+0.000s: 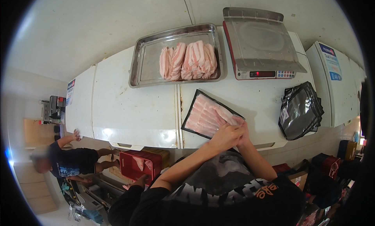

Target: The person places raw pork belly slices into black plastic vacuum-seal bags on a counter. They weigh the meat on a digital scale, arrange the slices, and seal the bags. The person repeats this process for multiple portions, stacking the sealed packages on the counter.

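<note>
Two hands (229,135), bagged meat (202,115) to their left

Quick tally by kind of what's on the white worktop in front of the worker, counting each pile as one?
Metal tray: 1
Meat piles in the tray: 2
Scale: 1
Filled meat bag: 1
Pile of black bags: 1
Total: 6

The near right edge of the meat pouch (201,115) is partly covered by the left hand (225,136) and right hand (245,135), whose fingertips are obscured by overlap; the co-worker's head (41,159) is blurred
</note>
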Motion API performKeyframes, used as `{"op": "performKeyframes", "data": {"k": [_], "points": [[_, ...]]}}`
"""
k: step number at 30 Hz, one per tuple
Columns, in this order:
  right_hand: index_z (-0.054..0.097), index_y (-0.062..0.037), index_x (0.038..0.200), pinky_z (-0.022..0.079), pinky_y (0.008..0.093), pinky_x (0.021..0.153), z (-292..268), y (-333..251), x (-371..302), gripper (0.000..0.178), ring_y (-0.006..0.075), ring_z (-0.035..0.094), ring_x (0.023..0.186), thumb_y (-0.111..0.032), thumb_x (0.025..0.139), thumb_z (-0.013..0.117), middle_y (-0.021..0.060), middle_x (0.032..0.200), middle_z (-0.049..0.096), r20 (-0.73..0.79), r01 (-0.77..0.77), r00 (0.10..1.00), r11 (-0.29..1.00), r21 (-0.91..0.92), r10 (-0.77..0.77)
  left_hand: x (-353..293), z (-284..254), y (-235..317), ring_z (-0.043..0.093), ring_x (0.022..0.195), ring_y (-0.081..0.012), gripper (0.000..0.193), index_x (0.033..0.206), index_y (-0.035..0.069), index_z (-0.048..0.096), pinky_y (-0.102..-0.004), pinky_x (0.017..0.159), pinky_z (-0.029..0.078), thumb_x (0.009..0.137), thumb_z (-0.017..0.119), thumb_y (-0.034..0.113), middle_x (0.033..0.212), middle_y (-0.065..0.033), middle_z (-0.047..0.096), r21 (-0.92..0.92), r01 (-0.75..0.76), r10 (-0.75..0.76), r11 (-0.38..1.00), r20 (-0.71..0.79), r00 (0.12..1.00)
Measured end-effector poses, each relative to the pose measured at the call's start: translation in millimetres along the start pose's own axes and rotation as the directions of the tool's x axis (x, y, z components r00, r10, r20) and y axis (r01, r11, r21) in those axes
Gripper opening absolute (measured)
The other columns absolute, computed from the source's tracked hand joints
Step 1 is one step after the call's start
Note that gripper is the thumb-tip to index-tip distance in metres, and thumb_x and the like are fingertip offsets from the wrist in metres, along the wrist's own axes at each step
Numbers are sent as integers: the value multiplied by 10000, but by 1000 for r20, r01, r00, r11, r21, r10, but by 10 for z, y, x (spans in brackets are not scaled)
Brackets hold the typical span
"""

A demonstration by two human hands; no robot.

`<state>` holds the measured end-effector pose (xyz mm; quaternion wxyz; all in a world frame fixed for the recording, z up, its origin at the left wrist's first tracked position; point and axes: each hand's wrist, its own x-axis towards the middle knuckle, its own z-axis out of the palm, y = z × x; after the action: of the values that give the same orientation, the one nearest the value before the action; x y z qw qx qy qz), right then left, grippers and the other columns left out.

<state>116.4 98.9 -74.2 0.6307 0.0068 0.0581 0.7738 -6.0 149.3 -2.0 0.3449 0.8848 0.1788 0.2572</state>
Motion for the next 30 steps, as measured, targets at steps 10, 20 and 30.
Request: {"op": "performKeyframes", "data": {"k": [10,20,30], "points": [[378,42,1606,324,561,1307,-223,85,57,603,391,409,1573,-234,1077,462,276,1710,360,115,274,960,776,-569,-255,1,37,-44,697,770,-396,58,859,58,652,-531,677,532,827,686,24,821,-128,673,-50,15,-14,999,20,1000],[260,42,1699,364,511,1296,-130,187,9,654,376,415,1576,-198,1110,413,236,1719,371,-41,214,954,771,-600,-296,40,-83,10,688,785,-409,42,819,21,642,-523,669,538,843,673,33,834,-142,679,-114,57,-53,992,37,998],[237,105,1688,285,522,1338,499,132,238,796,374,346,1624,-197,996,489,264,1746,325,82,125,992,861,-493,-97,70,-84,-16,681,821,-396,83,833,51,619,-497,850,555,814,672,-10,812,-143,672,-103,-33,34,994,4,999]]}}
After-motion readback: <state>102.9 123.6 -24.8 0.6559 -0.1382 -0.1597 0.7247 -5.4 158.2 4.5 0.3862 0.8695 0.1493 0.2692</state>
